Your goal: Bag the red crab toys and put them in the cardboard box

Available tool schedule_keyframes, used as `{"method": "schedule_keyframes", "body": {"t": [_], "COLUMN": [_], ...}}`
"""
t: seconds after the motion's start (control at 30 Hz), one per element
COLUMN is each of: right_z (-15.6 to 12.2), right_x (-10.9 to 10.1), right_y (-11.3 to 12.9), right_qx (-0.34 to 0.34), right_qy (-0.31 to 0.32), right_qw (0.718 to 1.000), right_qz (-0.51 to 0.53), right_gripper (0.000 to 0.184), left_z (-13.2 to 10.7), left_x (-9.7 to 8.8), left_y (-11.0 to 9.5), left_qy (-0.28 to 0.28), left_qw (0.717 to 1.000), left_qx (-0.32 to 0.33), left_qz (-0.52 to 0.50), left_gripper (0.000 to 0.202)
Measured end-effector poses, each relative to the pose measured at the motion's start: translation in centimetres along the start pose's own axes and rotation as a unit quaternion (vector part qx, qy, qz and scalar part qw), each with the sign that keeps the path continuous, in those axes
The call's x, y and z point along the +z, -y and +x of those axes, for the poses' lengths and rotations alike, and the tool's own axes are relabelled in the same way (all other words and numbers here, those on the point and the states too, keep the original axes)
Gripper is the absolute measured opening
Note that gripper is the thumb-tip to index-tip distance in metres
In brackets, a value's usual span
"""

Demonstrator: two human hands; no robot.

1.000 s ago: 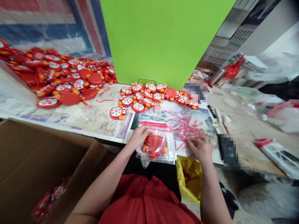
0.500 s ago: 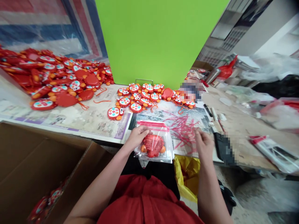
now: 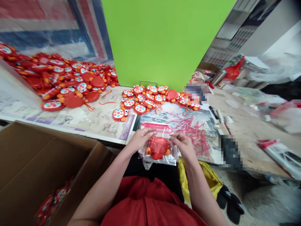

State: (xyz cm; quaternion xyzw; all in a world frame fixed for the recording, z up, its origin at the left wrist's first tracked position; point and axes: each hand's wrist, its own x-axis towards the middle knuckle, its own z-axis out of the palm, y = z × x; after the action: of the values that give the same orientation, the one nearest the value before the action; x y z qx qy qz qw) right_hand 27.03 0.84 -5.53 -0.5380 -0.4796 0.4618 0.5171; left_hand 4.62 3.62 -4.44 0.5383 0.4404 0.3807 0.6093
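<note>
A clear zip bag [image 3: 174,154] with a pink strip along its top is at the table's front edge. Through the plastic shows a red crab-like toy [image 3: 159,147] with orange feet, its plain side up. My left hand [image 3: 139,140] is closed, thumb and fingers pinching the bag's left side above the toy. At the bag's right side my right hand [image 3: 184,143] has thumb and fingertips together on the plastic. Beyond the bag lies a cluster of similar toys [image 3: 140,108] with white, dotted faces. Thin pink strips [image 3: 198,139] are scattered right of the bag.
A large heap of red toys [image 3: 72,100] covers the back left. An upright green board [image 3: 164,40] stands behind the cluster. An open cardboard box [image 3: 42,150] is at lower left, with toys inside. A yellow bag [image 3: 210,175] hangs below the table edge; pens [image 3: 220,116] lie right.
My right hand has moved left from over the pink strips to the bag's right side. My left hand stays on the bag. The whole view has shifted slightly.
</note>
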Motion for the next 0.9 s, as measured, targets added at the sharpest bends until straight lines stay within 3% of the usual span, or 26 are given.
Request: {"method": "schedule_keyframes", "body": {"t": [0.13,0.23,0.33,0.47,0.63,0.77,0.9], "right_z": [-0.1,0.0,0.1,0.3,0.1,0.1,0.5], "right_x": [-0.5,-0.6,-0.5,-0.3,0.3,1.6,2.6], "right_y": [-0.2,-0.5,-0.8,-1.1,-0.4,0.4,0.5], "right_qx": [0.023,0.037,0.040,0.005,-0.036,-0.070,-0.089], "right_qy": [-0.044,-0.048,-0.040,-0.038,-0.005,-0.040,-0.066], "right_qw": [0.997,0.994,0.994,0.998,0.999,0.996,0.993], "right_qz": [0.055,0.094,0.089,0.052,0.029,0.027,0.027], "right_gripper": [0.013,0.017,0.013,0.004,0.014,0.027,0.035], "left_z": [-0.2,-0.6,-0.9,-1.1,-1.6,-1.9,-2.3], "left_x": [-0.7,-1.2,-1.5,-1.7,-1.9,-1.4,-1.6], "left_y": [0.0,0.0,0.0,-0.4,-1.3,-1.9,-2.8], "left_qy": [0.022,0.047,0.046,0.044,0.060,0.052,-0.017], "left_qw": [0.999,0.997,0.996,0.996,0.995,0.998,1.000], "left_qx": [-0.027,-0.057,-0.069,-0.039,-0.001,0.010,0.024], "left_qz": [-0.010,-0.036,-0.046,-0.070,-0.080,-0.028,0.003], "left_gripper": [0.038,0.040,0.028,0.017,0.030,0.033,0.036]}}
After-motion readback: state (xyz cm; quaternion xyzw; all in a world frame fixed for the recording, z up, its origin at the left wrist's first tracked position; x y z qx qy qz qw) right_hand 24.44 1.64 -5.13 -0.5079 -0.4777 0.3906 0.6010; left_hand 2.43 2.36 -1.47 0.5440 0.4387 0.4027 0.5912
